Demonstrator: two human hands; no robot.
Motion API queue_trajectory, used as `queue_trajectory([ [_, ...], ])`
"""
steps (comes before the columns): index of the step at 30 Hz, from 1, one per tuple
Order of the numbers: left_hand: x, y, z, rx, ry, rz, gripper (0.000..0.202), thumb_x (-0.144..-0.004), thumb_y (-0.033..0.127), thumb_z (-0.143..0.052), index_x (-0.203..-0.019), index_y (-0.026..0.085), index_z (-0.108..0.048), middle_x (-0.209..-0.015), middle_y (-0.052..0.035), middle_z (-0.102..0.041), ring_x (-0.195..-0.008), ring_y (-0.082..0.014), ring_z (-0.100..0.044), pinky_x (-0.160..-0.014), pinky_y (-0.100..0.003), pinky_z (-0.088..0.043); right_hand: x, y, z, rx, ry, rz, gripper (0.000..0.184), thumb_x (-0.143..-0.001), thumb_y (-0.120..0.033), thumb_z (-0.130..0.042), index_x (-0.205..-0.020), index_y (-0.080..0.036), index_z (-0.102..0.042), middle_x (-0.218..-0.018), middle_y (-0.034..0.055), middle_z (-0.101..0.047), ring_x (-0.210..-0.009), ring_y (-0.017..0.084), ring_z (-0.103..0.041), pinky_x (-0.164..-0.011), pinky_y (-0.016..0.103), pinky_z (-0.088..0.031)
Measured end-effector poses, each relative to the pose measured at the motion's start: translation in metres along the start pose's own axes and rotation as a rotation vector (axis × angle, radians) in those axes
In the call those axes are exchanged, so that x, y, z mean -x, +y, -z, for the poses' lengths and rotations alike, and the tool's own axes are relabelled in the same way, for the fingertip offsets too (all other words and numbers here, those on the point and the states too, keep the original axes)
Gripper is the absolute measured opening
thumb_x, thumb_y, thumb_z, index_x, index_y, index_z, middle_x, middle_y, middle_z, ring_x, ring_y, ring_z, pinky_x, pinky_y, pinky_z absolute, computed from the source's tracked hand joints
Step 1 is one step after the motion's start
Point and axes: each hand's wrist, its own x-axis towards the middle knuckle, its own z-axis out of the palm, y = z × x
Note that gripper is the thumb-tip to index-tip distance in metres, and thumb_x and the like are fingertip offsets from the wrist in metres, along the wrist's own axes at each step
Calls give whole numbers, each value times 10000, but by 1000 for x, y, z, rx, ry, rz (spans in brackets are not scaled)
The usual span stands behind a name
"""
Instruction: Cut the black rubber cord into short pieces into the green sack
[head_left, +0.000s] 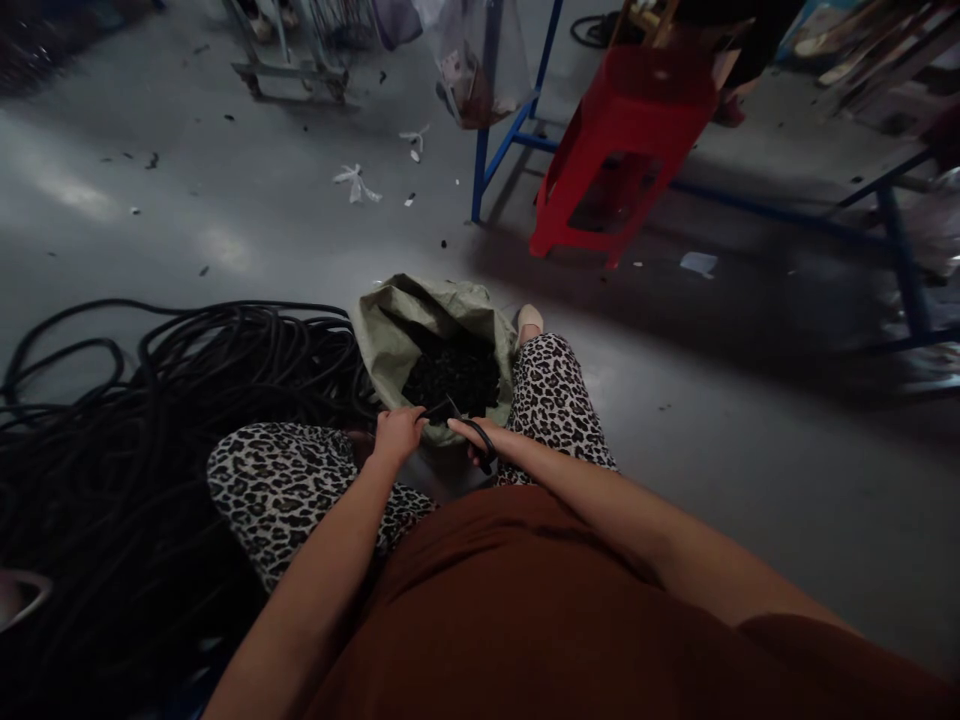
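Note:
My right hand point(478, 438) is closed round the black handles of a pair of scissors point(487, 458), whose blades point up and left over the near rim of a pale green woven sack point(386, 345). Just left of it, my left hand point(400, 433) grips a thin black rubber cord; its short end reaches toward the blades. Inside the sack lies a heap of small black cut pieces point(454, 375). The sack stands open on the floor between my knees. A large tangle of black cord point(247, 370) spreads over the floor to the left.
A red plastic stool point(652, 100) stands ahead to the right, beside a blue metal frame point(480, 170). From that frame hangs a clear plastic bag point(480, 80). Farther back is a wheeled metal trolley point(289, 75). White scraps point(356, 184) litter the grey floor.

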Motion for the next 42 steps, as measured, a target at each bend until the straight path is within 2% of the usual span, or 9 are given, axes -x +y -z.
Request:
queue_trajectory([
  [8,1,5,2,7,20,-29,327,-902,312,-463,-1175,222,-618,-1127,-85,-678,-1071,-244,-582,-890,-381,-367,2,1,-1,24,-24,41,639,-850,-683,-463,-1070,-101,-609,-518,15,-581,-371,135,-548,-357,198,-432],
  [18,2,9,-1,-25,-14,-93,331,-902,317,-474,-1189,226,-612,-1081,-89,-687,-1055,-255,-585,-899,-390,-358,7,-5,-1,-8,-15,2,655,-840,-696,-464,-1079,-101,-598,-531,10,-581,-356,120,-532,-354,185,-419],
  [28,2,8,-1,16,-11,-79,326,-907,312,-460,-1187,224,-602,-1125,-90,-675,-1081,-240,-578,-914,-378,-352,-11,7,-3,35,66,87,584,-852,-673,-470,-856,-106,-613,-442,-5,-511,-296,125,-494,-303,194,-392],
  [35,2,2,2,-18,8,-53,321,-903,264,-449,-1185,235,-599,-1163,-91,-658,-1108,-244,-551,-935,-399,-327,-12,6,-1,48,135,94,527,-852,-638,-501,-842,-125,-624,-473,-6,-514,-315,119,-473,-335,223,-430],
  [42,2,0,0,-51,4,-73,316,-900,274,-439,-1157,234,-617,-1101,-93,-674,-1067,-257,-568,-892,-406,-333,-3,1,1,166,126,86,477,-876,-571,-513,-824,-114,-639,-500,2,-522,-313,127,-493,-332,209,-389],
])
